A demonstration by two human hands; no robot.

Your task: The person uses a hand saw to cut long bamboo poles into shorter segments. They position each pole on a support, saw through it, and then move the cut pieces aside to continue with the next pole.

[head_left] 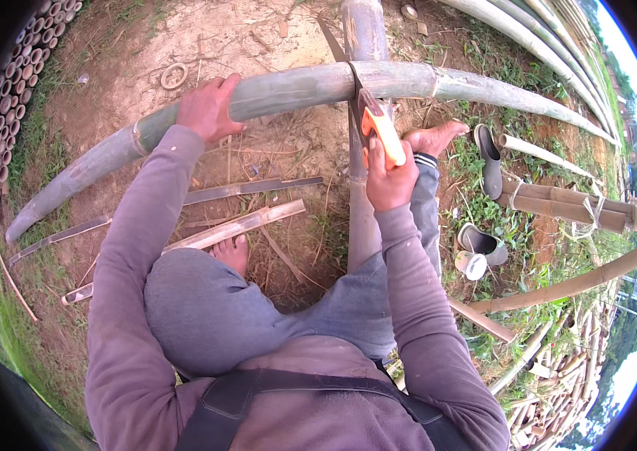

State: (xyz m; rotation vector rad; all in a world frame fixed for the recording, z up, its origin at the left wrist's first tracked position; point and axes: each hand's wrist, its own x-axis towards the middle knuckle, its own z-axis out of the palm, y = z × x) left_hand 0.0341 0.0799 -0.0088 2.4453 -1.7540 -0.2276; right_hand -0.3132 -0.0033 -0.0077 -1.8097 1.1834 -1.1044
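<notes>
A long green-grey bamboo pole (288, 92) lies crosswise in front of me, over another bamboo pole (364, 34) that runs away from me. My left hand (209, 109) grips the crosswise pole left of the crossing, thumb on the near side and fingers over the top. In my right hand (393, 179) is the orange-and-white handle of a hand saw (383, 135). Its dark blade meets the crosswise pole close to where the poles cross, and the tip sticks out beyond the far side. How deep the blade sits in the bamboo I cannot tell.
Split bamboo strips (240, 224) lie near my bare left foot (230, 254). A cut bamboo ring (174, 76) rests on the dirt. Dark shoes (489, 161) and a white cup (471, 265) are at right, near tied bamboo (559, 203). Stacked bamboo tubes (14, 98) stand far left.
</notes>
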